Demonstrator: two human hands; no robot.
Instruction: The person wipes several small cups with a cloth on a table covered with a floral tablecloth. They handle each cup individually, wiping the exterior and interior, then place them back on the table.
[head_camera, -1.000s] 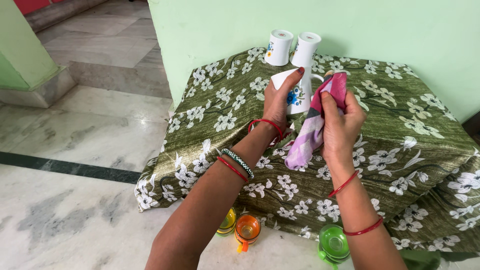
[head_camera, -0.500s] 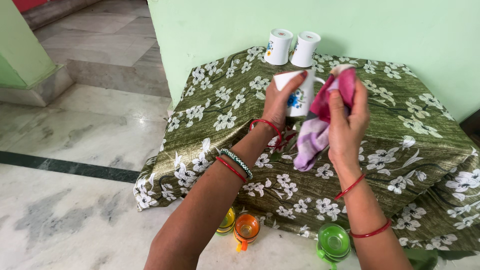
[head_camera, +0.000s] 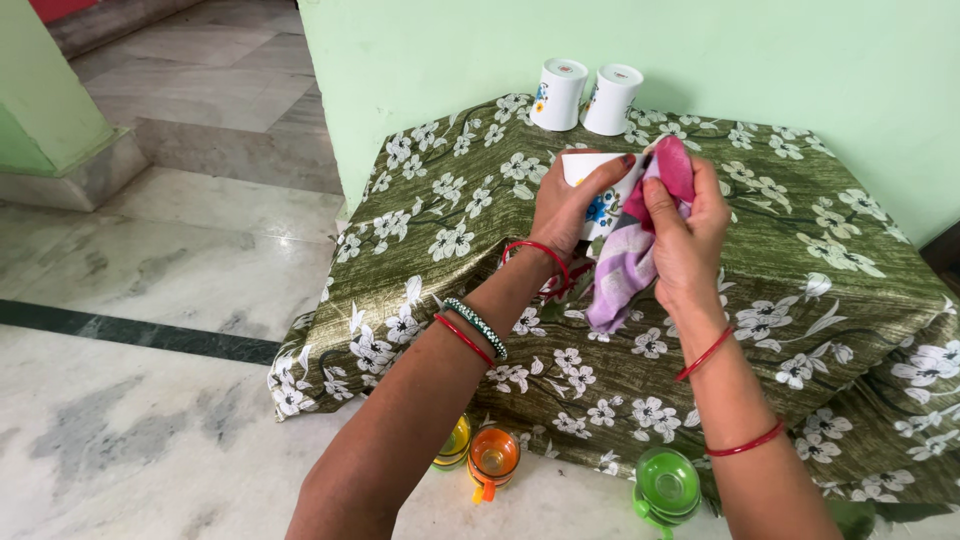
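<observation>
Near the upper middle of the frame, the left hand (head_camera: 562, 212) is gripping a white mug (head_camera: 598, 195) with a blue flower print, fingers wrapping around its side and holding it just above the table (head_camera: 800, 250), which is covered by an olive green cloth with white flowers. The right hand (head_camera: 688, 238) is clutching a pink and lilac cloth (head_camera: 633, 250) and pressing its bunched top against the mug's right side, while the loose end is hanging down between the two wrists. Two more white mugs (head_camera: 585, 96) are standing upside down, touching side by side, at the table's far edge against the pale green wall. Along the bottom edge, orange (head_camera: 494, 458) and green (head_camera: 667, 488) plastic cups are sitting on the marble floor.
</observation>
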